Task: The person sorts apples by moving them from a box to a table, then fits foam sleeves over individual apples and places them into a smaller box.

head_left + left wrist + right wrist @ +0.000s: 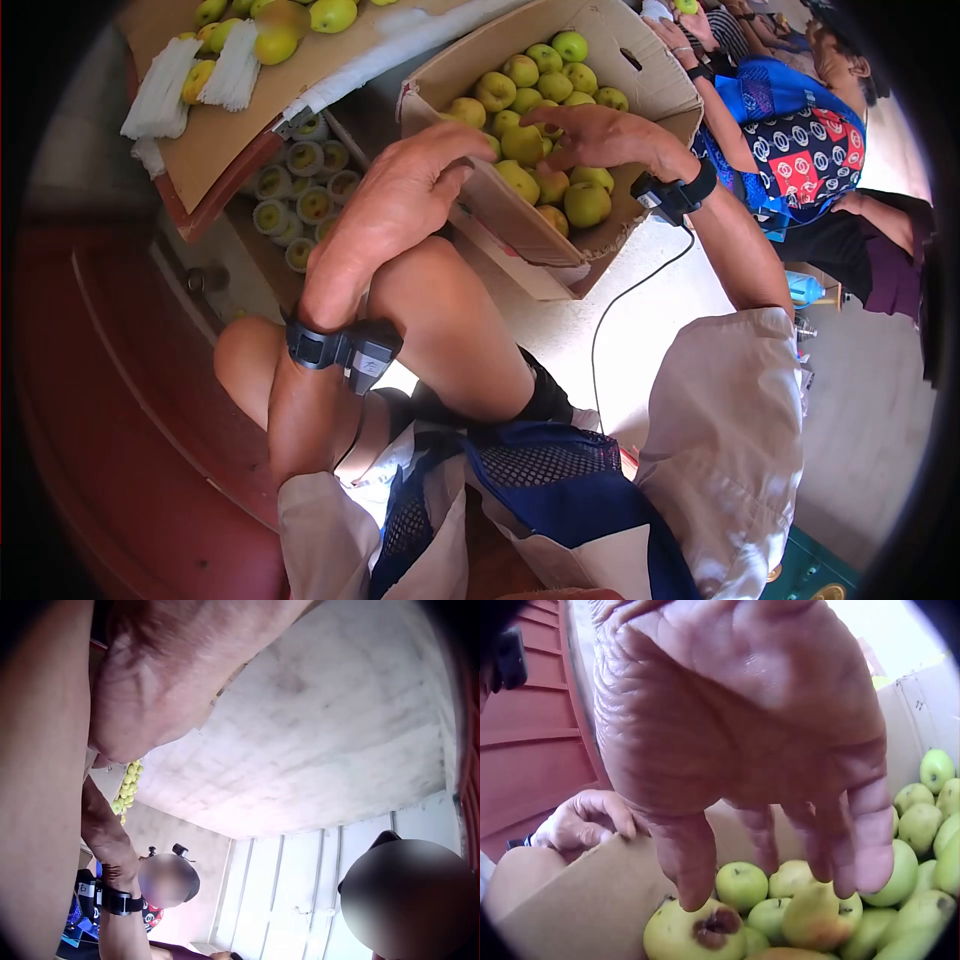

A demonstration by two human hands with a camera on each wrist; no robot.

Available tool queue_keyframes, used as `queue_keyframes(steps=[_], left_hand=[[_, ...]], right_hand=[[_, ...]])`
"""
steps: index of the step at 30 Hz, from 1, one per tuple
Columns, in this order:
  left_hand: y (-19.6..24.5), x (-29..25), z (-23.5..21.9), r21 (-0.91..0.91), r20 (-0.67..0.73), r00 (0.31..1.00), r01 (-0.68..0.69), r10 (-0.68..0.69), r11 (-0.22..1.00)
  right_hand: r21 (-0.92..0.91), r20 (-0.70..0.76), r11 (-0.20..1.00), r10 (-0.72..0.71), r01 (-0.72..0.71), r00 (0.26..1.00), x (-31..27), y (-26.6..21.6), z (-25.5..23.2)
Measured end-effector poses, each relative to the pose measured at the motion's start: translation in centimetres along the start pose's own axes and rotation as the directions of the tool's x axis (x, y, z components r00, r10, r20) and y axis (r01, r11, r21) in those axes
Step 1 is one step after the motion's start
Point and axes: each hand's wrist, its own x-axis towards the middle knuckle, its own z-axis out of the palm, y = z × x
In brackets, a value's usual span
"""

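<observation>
The brown-pitted apple point(679, 931) lies among other apples point(586, 204) in a cardboard box point(500, 215), probably light, firm, smooth and easily bruised, softer at its pit; best cupped round its sound sides. The right grip point(605, 138) is spread above, empty. The left grip point(405, 190) rests at the box's edge; fingertips partly hidden, I cannot tell whether it clasps. Lower apples are buried.

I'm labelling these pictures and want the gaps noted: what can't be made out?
Head: the bottom of the box, hidden by apples.
Head: lettering on the left wrist camera, too small to read.
Left wrist: the fingertips of the left hand, hidden behind the hand itself.
Right wrist: full shapes of the rightmost apples, cut off by the frame edge.
</observation>
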Motion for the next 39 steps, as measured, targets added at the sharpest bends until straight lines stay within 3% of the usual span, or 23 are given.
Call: queue_keyframes(steps=[3, 6, 9, 12, 15, 18, 21, 23, 26, 29, 30, 33, 34, 37, 39], left_hand=[[0.4, 0.2, -0.2, 0.002, 0.02, 1.0, 0.017, -0.017, 1.0], [0.3, 0.2, -0.2, 0.021, 0.015, 1.0, -0.001, 0.001, 1.0], [0.4, 0.2, -0.2, 0.012, 0.023, 1.0, 0.005, -0.005, 1.0], [0.5, 0.0, -0.4, 0.003, 0.022, 0.999, 0.031, -0.031, 1.0], [0.4, 0.0, -0.4, -0.013, 0.012, 0.999, 0.036, -0.036, 0.999], [0.6, 0.0, -0.3, -0.026, 0.006, 1.0, 0.021, -0.021, 0.999], [0.5, -0.1, -0.4, 0.001, -0.054, 0.997, -0.054, 0.054, 0.999], [0.2, -0.3, -0.4, -0.022, -0.055, 0.998, -0.026, 0.025, 0.999], [0.4, -0.4, -0.5, -0.017, -0.054, 0.998, -0.008, 0.007, 1.0], [0.3, -0.4, -0.6, 0.014, -0.02, 1.0, 0.011, -0.011, 1.0], [0.6, -0.4, -0.8, 0.007, 0.014, 0.999, 0.044, -0.044, 0.999], [0.5, -0.4, -1.1, 0.043, 0.043, 0.998, 0.043, -0.045, 0.998], [0.7, -0.4, -1.2, 0.055, 0.046, 0.998, 0.043, -0.046, 0.998], [0.6, -0.3, -1.1, 0.052, 0.047, 0.998, 0.047, -0.049, 0.998], [0.6, -0.4, -1.1, 0.049, 0.052, 0.997, 0.051, -0.054, 0.997]], right_hand=[[0.047, -0.085, 0.997, 0.072, -0.068, 0.994, 2.5, 2.5, 2.2], [0.297, 0.087, 0.901, 0.305, -0.317, 0.948, 3.4, 1.0, 1.4], [0.206, 0.121, 0.928, 0.291, -0.311, 0.949, 4.6, 0.8, 2.0], [-0.156, -0.057, 0.98, 0.113, -0.121, 0.992, 6.3, 2.3, 4.3], [-0.199, -0.178, 0.978, 0.033, -0.069, 0.984, 7.0, 3.2, 4.8], [0.025, -0.033, 0.985, 0.172, -0.172, 0.985, 5.2, 2.2, 3.0], [0.336, 0.078, 0.887, 0.31, -0.318, 0.947, 2.6, -0.3, -0.3], [0.442, -0.014, 0.848, 0.331, -0.291, 0.943, 1.1, -1.0, -1.9], [0.646, -0.155, 0.759, 0.239, -0.085, 0.958, -0.3, -1.9, -4.1], [0.684, -0.265, 0.714, 0.051, 0.15, 0.963, 0.0, -4.9, -7.1], [0.684, -0.224, 0.706, -0.039, 0.186, 0.974, 1.1, -5.0, -8.2], [0.493, -0.385, 0.827, -0.074, 0.272, 0.92, 4.4, -8.0, -9.6], [0.54, -0.412, 0.802, -0.013, 0.255, 0.911, 4.7, -10.2, -9.7], [0.262, -0.296, 0.948, -0.099, 0.181, 0.95, 12.7, -8.3, -11.3], [0.139, -0.319, 0.987, -0.028, 0.076, 0.947, 14.9, -9.3, -11.8]])
